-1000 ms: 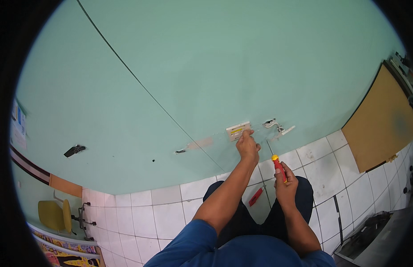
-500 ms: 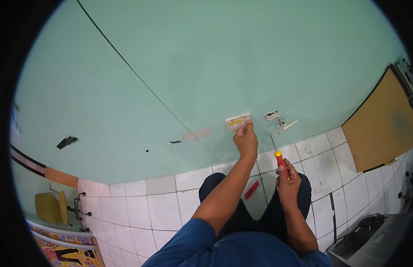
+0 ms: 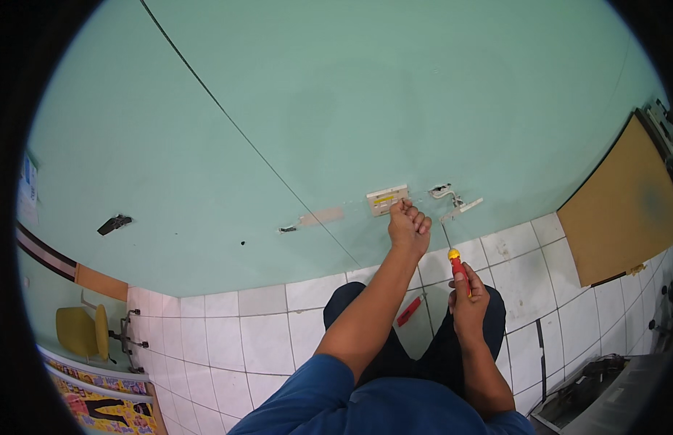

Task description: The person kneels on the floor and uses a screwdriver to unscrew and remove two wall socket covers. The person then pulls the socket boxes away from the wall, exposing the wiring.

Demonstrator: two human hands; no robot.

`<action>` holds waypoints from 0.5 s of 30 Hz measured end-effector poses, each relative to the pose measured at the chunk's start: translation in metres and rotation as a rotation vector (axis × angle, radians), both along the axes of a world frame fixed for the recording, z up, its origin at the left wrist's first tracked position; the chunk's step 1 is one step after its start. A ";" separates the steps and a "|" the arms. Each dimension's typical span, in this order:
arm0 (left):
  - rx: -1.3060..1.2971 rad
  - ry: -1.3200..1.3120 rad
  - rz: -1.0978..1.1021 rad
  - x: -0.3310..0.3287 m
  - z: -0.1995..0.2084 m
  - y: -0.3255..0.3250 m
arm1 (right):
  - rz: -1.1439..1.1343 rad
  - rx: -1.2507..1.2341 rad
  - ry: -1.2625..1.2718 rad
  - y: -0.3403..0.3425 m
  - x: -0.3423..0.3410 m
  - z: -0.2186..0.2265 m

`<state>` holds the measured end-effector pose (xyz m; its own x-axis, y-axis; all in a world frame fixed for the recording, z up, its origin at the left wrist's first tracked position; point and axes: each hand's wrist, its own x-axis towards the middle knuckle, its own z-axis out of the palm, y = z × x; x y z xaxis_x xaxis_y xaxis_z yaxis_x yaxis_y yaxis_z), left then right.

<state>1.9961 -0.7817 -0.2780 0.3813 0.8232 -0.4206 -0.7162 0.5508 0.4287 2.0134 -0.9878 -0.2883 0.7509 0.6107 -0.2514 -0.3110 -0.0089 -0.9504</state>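
A whitish wall plate (image 3: 378,206) with a yellow strip sits on the green wall. My left hand (image 3: 409,230) is at its lower right corner, thumb and fingers closed together; whatever is between the fingertips is too small to make out. In my right hand (image 3: 470,303) is a screwdriver (image 3: 457,264) with a red and yellow handle, its thin shaft pointing up toward the wall. Right of the plate, a second white plate (image 3: 463,209) hangs tilted on white wires from a hole (image 3: 439,190). A red tool (image 3: 409,311) lies on the floor between my knees.
A black cable (image 3: 228,116) runs diagonally down the wall. Farther left are a small opening (image 3: 286,229) and a dark fitting (image 3: 114,224). A brown board (image 3: 623,203) leans at the right. A yellow-green chair (image 3: 83,332) stands far left on the white tiles (image 3: 264,341).
My left hand has shifted slightly right and down at the plate's corner, with its fingers curling more. The right hand and screwdriver have barely moved.
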 end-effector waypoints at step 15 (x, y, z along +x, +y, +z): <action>0.588 0.818 0.333 0.009 -0.024 -0.001 | -0.010 0.032 0.001 -0.010 0.002 0.012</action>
